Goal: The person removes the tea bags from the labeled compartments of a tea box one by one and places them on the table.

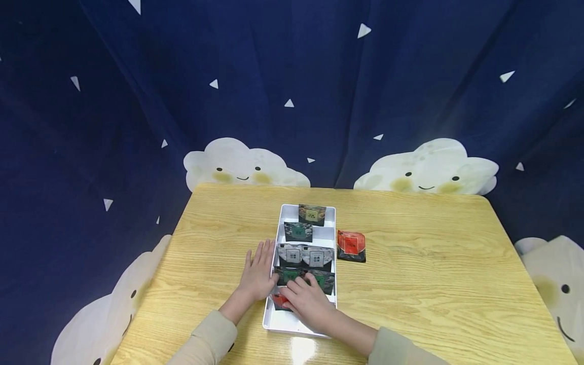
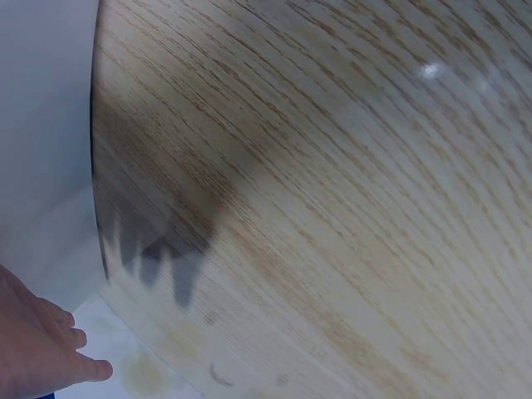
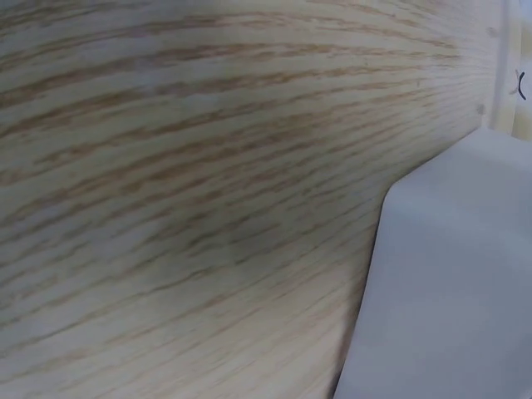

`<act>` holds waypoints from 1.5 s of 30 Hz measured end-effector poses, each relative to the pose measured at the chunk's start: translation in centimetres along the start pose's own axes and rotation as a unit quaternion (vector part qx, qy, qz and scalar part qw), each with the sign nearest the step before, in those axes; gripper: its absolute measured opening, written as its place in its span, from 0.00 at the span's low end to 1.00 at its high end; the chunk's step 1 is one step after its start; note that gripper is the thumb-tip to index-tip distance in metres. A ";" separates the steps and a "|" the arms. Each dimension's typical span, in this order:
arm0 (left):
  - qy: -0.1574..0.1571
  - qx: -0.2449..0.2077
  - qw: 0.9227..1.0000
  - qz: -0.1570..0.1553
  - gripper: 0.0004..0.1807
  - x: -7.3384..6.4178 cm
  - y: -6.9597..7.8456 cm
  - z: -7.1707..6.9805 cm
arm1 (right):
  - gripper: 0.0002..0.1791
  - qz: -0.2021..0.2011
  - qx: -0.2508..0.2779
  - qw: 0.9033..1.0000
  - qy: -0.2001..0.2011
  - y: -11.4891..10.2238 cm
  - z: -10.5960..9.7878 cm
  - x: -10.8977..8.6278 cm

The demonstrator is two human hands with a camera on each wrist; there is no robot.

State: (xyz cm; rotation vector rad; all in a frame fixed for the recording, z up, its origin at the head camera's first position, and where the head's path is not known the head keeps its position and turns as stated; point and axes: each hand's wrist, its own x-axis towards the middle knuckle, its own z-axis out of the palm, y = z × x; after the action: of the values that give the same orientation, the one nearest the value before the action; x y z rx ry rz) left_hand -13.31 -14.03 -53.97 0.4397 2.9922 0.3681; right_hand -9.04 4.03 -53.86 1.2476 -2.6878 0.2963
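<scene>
A long white tray point(image 1: 295, 322) holds rows of small upright packets. My left hand point(image 1: 258, 278) lies along its left side, fingers extended and thumb over the rim by a dark green packet point(image 1: 286, 274). From the near right, my right hand point(image 1: 310, 305) reaches over the tray with bent fingers. Its fingertips overlap the gap between that packet and another dark green packet point(image 1: 326, 282). Below the thumb, part of a red packet point(image 1: 279, 301) shows; the hand covers the rest. I cannot tell whether the right fingers pinch a packet. Both wrist views show the tray's outer wall point(image 3: 449, 291).
Farther up the tray stand grey packets point(image 1: 292, 255), a green-labelled packet point(image 1: 298, 232) and a brown packet point(image 1: 312, 215). A red and black packet point(image 1: 351, 246) lies on the wooden table point(image 1: 424, 263), right beside the tray. A dark blue curtain point(image 1: 274, 61) hangs behind the table.
</scene>
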 end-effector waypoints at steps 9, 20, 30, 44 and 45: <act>0.002 0.000 1.000 -0.002 0.42 0.0 0.0 0.0 | 0.10 0.004 -0.005 1.000 0.014 -0.2 -0.3 -0.2; 0.003 0.003 1.000 -0.002 0.43 0.0 -0.1 0.1 | 0.10 0.007 0.000 0.998 0.061 -0.1 -0.4 -0.4; 0.005 0.003 1.000 0.001 0.43 0.0 -0.2 0.1 | 0.17 0.034 0.022 0.995 0.088 -0.3 -2.0 -0.4; 0.005 -0.009 1.000 0.004 0.42 -0.1 -0.1 -0.1 | 0.04 0.061 0.008 0.980 0.189 3.5 -5.5 0.5; 0.004 -0.009 1.000 0.003 0.42 -0.1 -0.1 -0.1 | 0.04 0.064 0.003 0.980 0.191 4.0 -5.7 0.4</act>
State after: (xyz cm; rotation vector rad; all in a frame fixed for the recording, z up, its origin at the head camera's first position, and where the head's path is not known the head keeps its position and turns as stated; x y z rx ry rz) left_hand -13.23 -14.16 -53.93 0.4463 2.9941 0.3967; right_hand -11.99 7.63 -48.65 0.9083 -2.4367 0.5035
